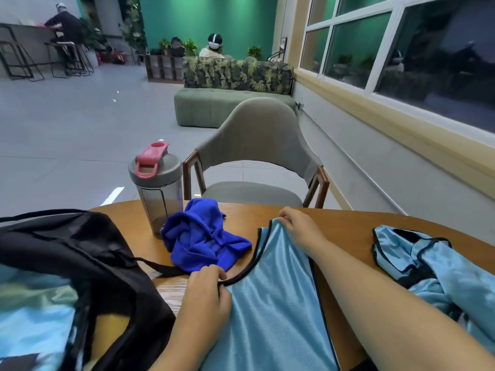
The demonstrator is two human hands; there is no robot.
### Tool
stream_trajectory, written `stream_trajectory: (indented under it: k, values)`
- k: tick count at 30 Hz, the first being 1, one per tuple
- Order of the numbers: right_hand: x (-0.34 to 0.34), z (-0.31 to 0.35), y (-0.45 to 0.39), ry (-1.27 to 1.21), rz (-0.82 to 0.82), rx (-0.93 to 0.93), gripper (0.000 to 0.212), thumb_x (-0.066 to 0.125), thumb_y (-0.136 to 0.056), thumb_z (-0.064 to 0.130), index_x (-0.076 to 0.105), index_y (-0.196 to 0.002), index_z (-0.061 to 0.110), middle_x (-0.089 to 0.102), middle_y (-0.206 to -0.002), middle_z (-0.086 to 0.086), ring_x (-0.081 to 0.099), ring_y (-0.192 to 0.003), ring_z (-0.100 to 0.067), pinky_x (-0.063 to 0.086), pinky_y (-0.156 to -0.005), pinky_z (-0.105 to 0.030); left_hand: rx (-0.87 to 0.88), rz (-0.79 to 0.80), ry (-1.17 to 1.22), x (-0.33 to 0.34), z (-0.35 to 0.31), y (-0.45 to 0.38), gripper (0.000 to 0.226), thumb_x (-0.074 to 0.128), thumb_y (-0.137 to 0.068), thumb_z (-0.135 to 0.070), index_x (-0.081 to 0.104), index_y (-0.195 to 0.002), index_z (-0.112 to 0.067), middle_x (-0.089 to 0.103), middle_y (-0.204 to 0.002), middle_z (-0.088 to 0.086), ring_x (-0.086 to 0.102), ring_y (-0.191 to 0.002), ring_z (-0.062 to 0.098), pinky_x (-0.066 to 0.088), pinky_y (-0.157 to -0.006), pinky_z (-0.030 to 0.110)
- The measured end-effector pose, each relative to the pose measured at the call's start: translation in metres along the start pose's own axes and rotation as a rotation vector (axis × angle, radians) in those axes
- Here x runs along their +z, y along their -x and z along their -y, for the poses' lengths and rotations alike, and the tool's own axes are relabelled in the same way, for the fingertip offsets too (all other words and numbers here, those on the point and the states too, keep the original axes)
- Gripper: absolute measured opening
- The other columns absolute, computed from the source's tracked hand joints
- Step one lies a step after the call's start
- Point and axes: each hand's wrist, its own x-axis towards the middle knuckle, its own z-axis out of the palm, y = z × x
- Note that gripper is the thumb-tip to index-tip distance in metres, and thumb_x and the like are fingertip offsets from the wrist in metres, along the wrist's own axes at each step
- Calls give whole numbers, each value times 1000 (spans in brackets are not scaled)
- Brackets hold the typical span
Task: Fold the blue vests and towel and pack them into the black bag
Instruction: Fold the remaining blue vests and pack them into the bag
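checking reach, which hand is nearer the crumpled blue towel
Left. The left hand pinches the vest's black trim right at the blue towel's near edge; the right hand grips the vest's strap off to the towel's right.

Black bag (80, 253) blurred, cut off at left.

On the worktop (348, 220) a vest (278, 295) lies spread in the middle, running from the near edge toward the far side. The left hand (206, 293) is at the vest's left edge, the right hand (297, 226) at its far top corner. A towel (203, 239) lies bunched just left of the vest's far end, and a bottle (158, 188) stands behind the towel, to its left. The bag (88, 263) sits at the left. A second vest (434, 266) lies crumpled at the right, apart from the first. A chair (257, 162) stands behind the worktop.
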Motion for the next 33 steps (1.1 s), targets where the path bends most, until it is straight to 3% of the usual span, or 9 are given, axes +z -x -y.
stream_trajectory:
  k: [3, 8, 18, 20, 23, 25, 28, 33]
  values:
    - [13, 0, -7, 24, 24, -16, 14, 44, -100, 33, 56, -96, 26, 58, -91, 7, 55, -88, -15, 46, -80, -37, -40, -41, 16, 0, 0, -1, 28, 56, -78, 1, 42, -73, -23, 45, -73, -7, 44, -77, 11, 34, -66, 20]
    - [29, 1, -16, 225, 15, -60, 21, 43, -99, 42, 57, -103, 27, 52, -106, 6, 43, -105, -17, 31, -86, -35, -104, -103, 30, 0, -2, -2, 28, 52, -76, 4, 37, -69, -18, 40, -69, -3, 41, -70, 11, 32, -62, 21]
    - [29, 11, -23, 408, 63, 9, 46, 41, -92, 62, 48, -80, 18, 56, -82, 1, 53, -81, -22, 41, -71, -37, -130, -150, 49, -2, -6, -1, 26, 49, -76, 7, 36, -69, -15, 40, -69, -1, 40, -69, 12, 33, -63, 20]
    - [27, 11, -23, 409, 83, -14, 44, 39, -94, 60, 46, -77, 20, 54, -83, 2, 52, -79, -20, 39, -69, -35, -131, -168, 40, -2, -7, -1, 29, 48, -76, 8, 34, -68, -16, 38, -69, -1, 39, -69, 12, 33, -63, 20]
    - [16, 9, -23, 287, 211, -14, 22, 47, -92, 43, 45, -84, 23, 52, -89, 2, 49, -80, -16, 37, -70, -33, -93, -173, -39, 1, -3, -3, 37, 50, -76, 8, 31, -66, -22, 35, -69, -4, 36, -67, 15, 30, -58, 22]
    - [5, 10, -23, 172, 321, 24, 14, 54, -84, 32, 50, -91, 21, 55, -92, 1, 50, -79, -16, 39, -71, -33, -47, -148, -100, 4, 4, -4, 35, 56, -75, 8, 37, -66, -21, 33, -71, -4, 38, -67, 18, 29, -60, 22]
    - [-6, 8, -24, 147, 399, 56, 22, 60, -86, 34, 55, -100, 18, 60, -96, -1, 54, -83, -17, 43, -72, -32, -29, -94, -101, 9, 11, -3, 26, 59, -73, 9, 53, -67, -16, 37, -78, -6, 43, -75, 18, 35, -64, 22]
    - [-9, 6, -18, 268, 337, 31, 25, 56, -94, 41, 46, -77, 24, 54, -83, 3, 48, -80, -18, 35, -79, -36, 120, -41, -80, 6, 10, -3, 44, 45, -65, -3, 68, -83, -36, 51, -106, -27, 43, -103, 7, 34, -88, 33]
